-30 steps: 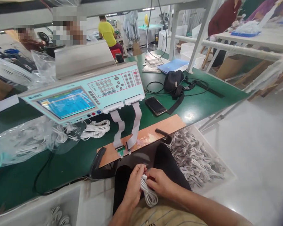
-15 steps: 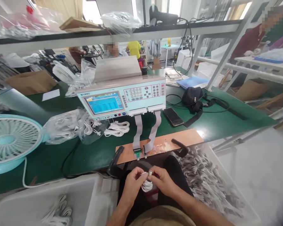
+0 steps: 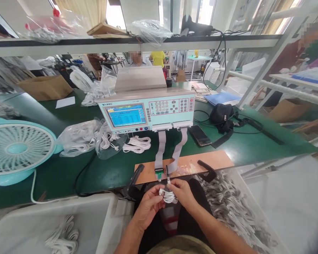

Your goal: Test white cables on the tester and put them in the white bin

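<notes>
The desk (image 3: 42, 176) has a smooth green mat with a slight sheen, and the board (image 3: 217, 159) near its front edge looks like matt bare wood. The tester (image 3: 148, 109) is pale glossy plastic with a shiny screen, and flat grey ribbon cables (image 3: 161, 148) hang from it. The coiled cable (image 3: 169, 196) between both hands is smooth white plastic, the bags (image 3: 79, 135) at left centre are crinkly clear film, and the fan (image 3: 16, 148) is glossy turquoise plastic.

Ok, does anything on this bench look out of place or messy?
Nothing looks damaged or spilled. The one loose end: a phone and a black pouch with its strap trailing lie on the green bench right of the tester. Both hands hold a coiled white cable.
</notes>
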### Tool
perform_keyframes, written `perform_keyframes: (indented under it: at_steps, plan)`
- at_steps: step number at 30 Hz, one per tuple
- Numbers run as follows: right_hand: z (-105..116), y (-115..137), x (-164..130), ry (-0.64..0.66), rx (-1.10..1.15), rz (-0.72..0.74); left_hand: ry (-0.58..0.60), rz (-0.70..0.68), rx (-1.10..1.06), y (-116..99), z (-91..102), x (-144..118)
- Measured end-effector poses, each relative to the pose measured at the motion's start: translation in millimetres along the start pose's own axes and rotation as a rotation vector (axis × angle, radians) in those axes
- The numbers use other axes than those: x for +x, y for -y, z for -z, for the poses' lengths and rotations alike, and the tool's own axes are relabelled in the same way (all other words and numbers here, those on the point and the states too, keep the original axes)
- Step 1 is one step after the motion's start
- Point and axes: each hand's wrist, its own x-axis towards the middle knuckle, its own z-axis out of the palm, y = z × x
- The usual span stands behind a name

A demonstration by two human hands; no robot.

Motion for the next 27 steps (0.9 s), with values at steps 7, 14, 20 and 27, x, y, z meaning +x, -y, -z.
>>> perform_keyframes:
  at_steps: [7,14,20,27]
  plan:
    - [0,8,0,0.006,0.041,-0.036,-0.128,-0.056,0.134,6,-0.8,7]
    - [-6,14,3,-0.008,0.223,-0.218,-0.176,-0.273,0.657,9,4.6,21]
    - [-8,15,3,-0.007,0.264,-0.200,-0.314,-0.380,0.647,15,7.3,28]
    - [-7,12,5,-0.008,0.242,-0.165,-0.426,-0.433,0.497,20,-4.9,25]
